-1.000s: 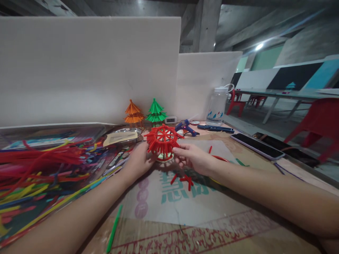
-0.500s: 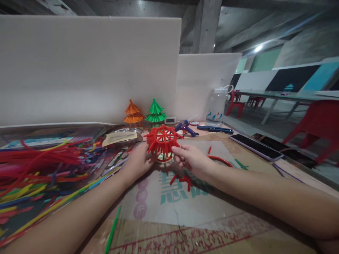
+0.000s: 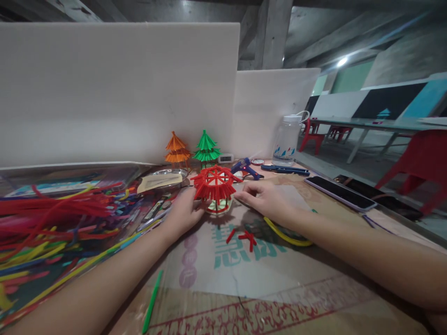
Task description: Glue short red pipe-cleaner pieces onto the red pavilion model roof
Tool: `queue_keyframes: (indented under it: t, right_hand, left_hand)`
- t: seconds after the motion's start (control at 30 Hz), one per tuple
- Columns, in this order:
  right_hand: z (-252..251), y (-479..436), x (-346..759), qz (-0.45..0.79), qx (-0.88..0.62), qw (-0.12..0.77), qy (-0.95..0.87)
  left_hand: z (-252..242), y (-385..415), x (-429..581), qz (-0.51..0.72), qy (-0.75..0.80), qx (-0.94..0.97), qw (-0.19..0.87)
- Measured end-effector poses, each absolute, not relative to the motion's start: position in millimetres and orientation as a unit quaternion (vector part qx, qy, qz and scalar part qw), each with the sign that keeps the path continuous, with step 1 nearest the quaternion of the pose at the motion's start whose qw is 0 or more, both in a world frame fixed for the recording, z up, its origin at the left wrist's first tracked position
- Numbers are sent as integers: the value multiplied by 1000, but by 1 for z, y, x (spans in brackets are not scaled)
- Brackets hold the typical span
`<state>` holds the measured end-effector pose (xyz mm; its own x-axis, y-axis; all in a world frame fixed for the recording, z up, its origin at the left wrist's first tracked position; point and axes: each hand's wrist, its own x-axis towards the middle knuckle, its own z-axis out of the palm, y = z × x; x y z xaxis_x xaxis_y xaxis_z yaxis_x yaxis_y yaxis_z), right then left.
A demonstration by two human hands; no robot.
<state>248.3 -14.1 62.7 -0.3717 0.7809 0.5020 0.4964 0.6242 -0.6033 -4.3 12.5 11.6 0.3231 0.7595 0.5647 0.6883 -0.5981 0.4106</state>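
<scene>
A small red pavilion model (image 3: 214,184), its spoked roof made of short pipe cleaner pieces, stands upright on a pale round base at the middle of the mat. My left hand (image 3: 185,207) grips its left side, fingertips partly hidden behind the roof. Just right of the model, apart from it, is my right hand (image 3: 260,197), its fingers bent with thumb and forefinger a little apart and nothing visible between them. Short red pipe cleaner pieces (image 3: 247,238) lie in front of the model. A yellow curved strip (image 3: 288,237) shows below my right wrist.
Orange (image 3: 176,151) and green (image 3: 206,149) tiered models stand behind. A blue glue gun (image 3: 246,168), pliers (image 3: 284,170), a water bottle (image 3: 287,139) and a phone (image 3: 340,193) lie right. Coloured pipe cleaners (image 3: 52,209) fill the left side. A green stick (image 3: 152,302) lies in front.
My right hand has let go of the red roof and moved right, away from the model. My left hand keeps its hold. More of the model's base shows.
</scene>
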Motion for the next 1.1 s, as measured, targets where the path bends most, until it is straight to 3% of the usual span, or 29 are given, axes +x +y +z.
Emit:
queue_keyframes:
  t: [0.13, 0.23, 0.4, 0.7, 0.93, 1.1]
  right_hand:
    - [81, -20, 253, -95, -269, 378, -881]
    - [83, -19, 250, -182, -260, 341, -885]
    - [77, -14, 250, -190, -256, 313, -894]
    - [84, -16, 252, -132, -237, 417, -867]
    - [83, -16, 250, -177, -202, 397, -878]
    - [82, -15, 249, -131, -231, 406, -874]
  left_hand:
    - [13, 12, -4, 378, 413, 828, 34]
    - [14, 12, -3, 383, 387, 838, 20]
    - [16, 10, -2, 381, 380, 843, 22]
    - [18, 6, 0, 373, 378, 847, -4]
    - [21, 0, 3, 366, 365, 856, -20]
    - [21, 1, 2, 366, 374, 852, -25]
